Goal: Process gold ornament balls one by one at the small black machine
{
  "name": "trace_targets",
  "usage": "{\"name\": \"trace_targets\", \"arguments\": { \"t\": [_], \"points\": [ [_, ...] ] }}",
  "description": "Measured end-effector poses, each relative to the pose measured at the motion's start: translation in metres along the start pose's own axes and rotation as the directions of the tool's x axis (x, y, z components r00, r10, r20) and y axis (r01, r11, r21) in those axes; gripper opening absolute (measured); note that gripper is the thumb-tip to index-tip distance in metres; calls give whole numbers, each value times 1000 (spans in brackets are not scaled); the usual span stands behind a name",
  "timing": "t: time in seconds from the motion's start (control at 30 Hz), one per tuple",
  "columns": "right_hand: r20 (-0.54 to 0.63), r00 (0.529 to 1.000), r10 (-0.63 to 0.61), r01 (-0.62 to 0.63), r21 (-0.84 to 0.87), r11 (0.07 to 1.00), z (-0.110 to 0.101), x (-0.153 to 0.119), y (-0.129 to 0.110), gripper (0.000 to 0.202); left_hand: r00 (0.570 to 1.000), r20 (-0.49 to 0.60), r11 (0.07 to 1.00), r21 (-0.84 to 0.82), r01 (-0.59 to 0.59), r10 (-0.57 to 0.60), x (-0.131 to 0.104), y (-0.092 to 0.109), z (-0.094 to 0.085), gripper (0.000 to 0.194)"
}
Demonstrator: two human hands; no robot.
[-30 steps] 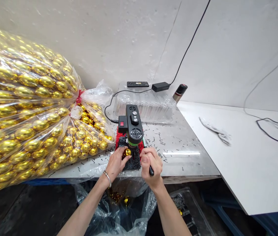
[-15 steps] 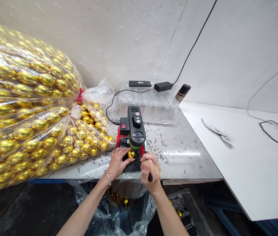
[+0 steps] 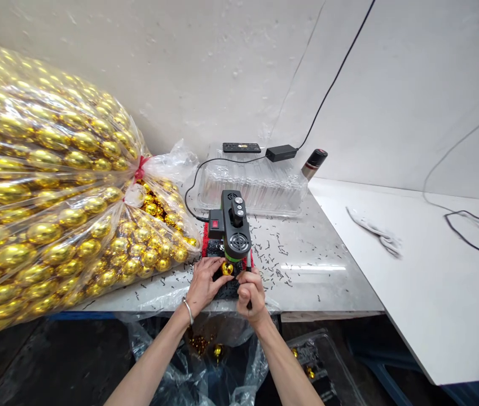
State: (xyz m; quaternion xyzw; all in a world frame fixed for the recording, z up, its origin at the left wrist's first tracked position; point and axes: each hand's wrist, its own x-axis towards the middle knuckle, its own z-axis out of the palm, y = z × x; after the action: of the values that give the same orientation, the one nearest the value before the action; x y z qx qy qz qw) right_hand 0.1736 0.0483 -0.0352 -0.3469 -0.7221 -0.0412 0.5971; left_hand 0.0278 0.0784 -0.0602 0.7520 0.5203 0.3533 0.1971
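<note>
A small black bench machine with round vents and a red switch stands on the table. Beneath its head sits a shiny gold ball. My left hand, with a bracelet at the wrist, holds that ball between thumb and fingers. The machine's lever, with a black grip, is in my right hand, fingers wrapped round it. Red and black matting lies under the machine, partly covered by my hands.
Clear bags of gold balls fill the left side. Behind the machine lie clear plastic trays, a power adapter and a bottle. Black scraps litter the table. A glove lies right; an open plastic bag hangs below.
My right hand has shifted a little to the left with the lever, closer to the machine. My left hand still holds the gold ball under the head.
</note>
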Motion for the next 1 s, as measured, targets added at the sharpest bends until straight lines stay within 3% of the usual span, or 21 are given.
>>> {"name": "trace_targets", "arguments": {
  "t": [0.1, 0.2, 0.33, 0.43, 0.5, 0.57, 0.6, 0.67, 0.73, 0.8, 0.83, 0.87, 0.9, 0.93, 1.0],
  "points": [
    [-2, 1000, 23, -23, 18, 1000, -5, 12, -6, 29, 1000, -11, 1000, -5, 5, -5, 2, 2, 1, 33],
    [-31, 993, 111, -108, 86, 990, -17, 44, -22, 28, 999, -40, 999, -24, 36, -36, 2, 6, -1, 32],
    [31, 979, 204, -205, 63, 977, -32, 85, -39, 30, 993, -58, 990, -97, 98, -104, -16, 16, -16, 33],
    [62, 981, 182, -185, 47, 982, -35, 93, -43, 30, 989, 125, 978, -181, 100, -78, -48, 27, -29, 33],
    [62, 984, 165, -168, 43, 985, -34, 88, -42, 28, 961, 270, 974, -198, 113, -57, -70, 34, -33, 37],
    [53, 986, 159, -161, 44, 986, -32, 83, -40, 27, 948, 317, 974, -198, 109, -42, -82, 38, -34, 40],
    [46, 986, 158, -161, 46, 986, -31, 80, -40, 28, 956, 291, 976, -198, 88, -27, -82, 39, -36, 40],
    [35, 987, 159, -160, 48, 986, -29, 78, -40, 28, 989, 145, 985, -172, 13, 13, -67, 35, -46, 33],
    [35, 987, 157, -158, 46, 986, -29, 77, -40, 28, 997, -64, 997, -67, -48, 44, -34, 25, -65, 29],
    [35, 988, 151, -152, 45, 987, -28, 76, -39, 27, 982, -187, 996, 90, -12, 29, 9, 10, -91, 29],
    [32, 989, 145, -146, 46, 988, -28, 76, -39, 27, 981, -193, 985, 166, 37, -5, 31, 2, -104, 30],
    [29, 990, 139, -140, 47, 989, -28, 76, -39, 27, 987, -146, 967, 233, 102, -69, 51, -7, -116, 29],
    [24, 991, 132, -133, 47, 990, -28, 76, -38, 26, 986, -32, 946, 277, 168, -165, 69, -15, -125, 27],
    [21, 992, 127, -128, 46, 991, -28, 75, -38, 26, 966, 88, 934, 287, 211, -245, 84, -22, -132, 25],
    [24, 992, 122, -123, 42, 991, -27, 74, -37, 27, 930, 220, 932, 280, 229, -295, 104, -32, -138, 25]
  ]
}}
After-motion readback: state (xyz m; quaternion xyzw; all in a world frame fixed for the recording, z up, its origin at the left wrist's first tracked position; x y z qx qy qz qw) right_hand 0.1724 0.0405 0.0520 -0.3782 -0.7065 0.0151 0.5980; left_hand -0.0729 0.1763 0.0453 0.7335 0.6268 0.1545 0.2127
